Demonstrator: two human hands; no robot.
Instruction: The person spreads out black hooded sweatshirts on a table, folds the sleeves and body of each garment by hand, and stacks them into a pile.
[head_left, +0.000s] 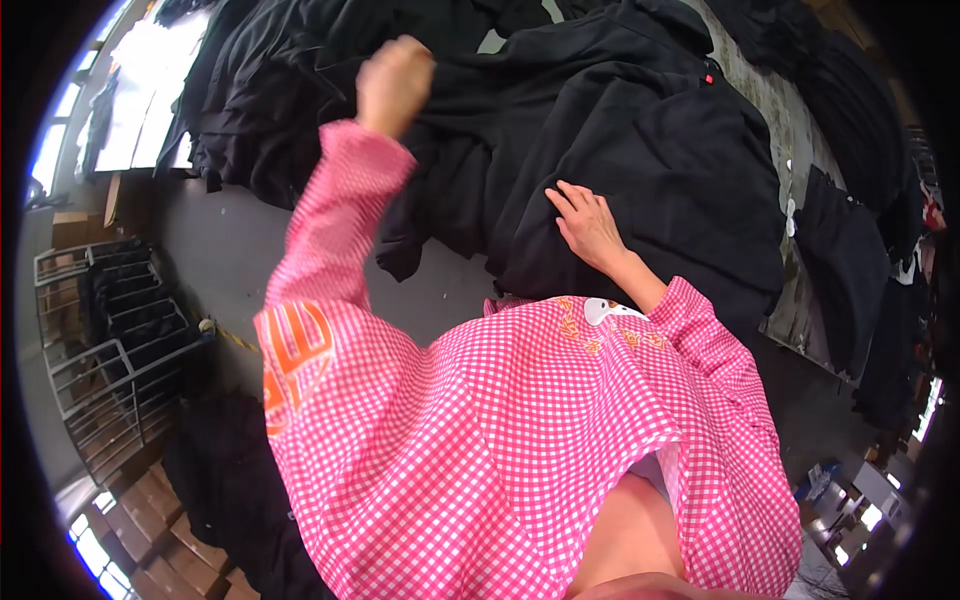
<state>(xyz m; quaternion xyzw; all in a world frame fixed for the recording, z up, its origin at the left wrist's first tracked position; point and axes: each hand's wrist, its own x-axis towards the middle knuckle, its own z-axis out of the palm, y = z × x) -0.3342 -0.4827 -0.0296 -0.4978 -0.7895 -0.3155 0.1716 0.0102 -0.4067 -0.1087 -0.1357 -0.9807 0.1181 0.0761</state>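
Observation:
A black long-sleeved garment, which looks like a hoodie or sweatshirt [640,150], lies spread in front of me with a small red tag [709,78] near its upper edge. My right hand [592,230] rests on its near part, palm down with the fingers stretched out. Further left, my left hand [395,85] is raised over the dark cloth, curled like a fist and blurred by motion. Black fabric runs behind it, and whatever its fingers hold is hidden.
More black garments [250,110] are heaped at the left, and others [840,260] hang over the right edge of a worn, pale table [785,130]. A metal rack [110,350] with dark items stands on the left, above cardboard boxes [150,520].

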